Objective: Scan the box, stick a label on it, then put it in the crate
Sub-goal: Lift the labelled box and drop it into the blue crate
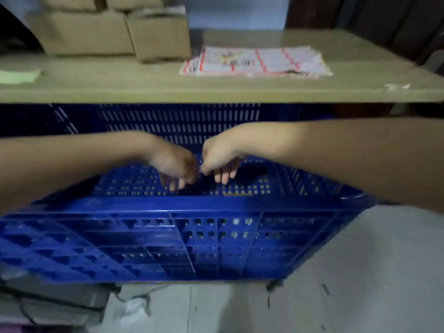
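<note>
A large blue perforated crate (168,205) stands on the floor under the table's front edge. Both my hands hang over its open top, fingers pointing down into it. My left hand (175,167) and my right hand (219,159) are close together, almost touching, with fingers loosely apart and nothing in them. The crate's inside below the hands is dark, and I cannot make out a box there. Several brown cardboard boxes (158,34) are stacked on the table at the back left. A stack of white and red label sheets (257,61) lies on the table (360,75).
A pale green paper (19,75) lies at the table's left edge. A second blue crate wall (180,118) shows beneath the table. Grey flat items with black cords (52,299) sit on the tiled floor at the lower left.
</note>
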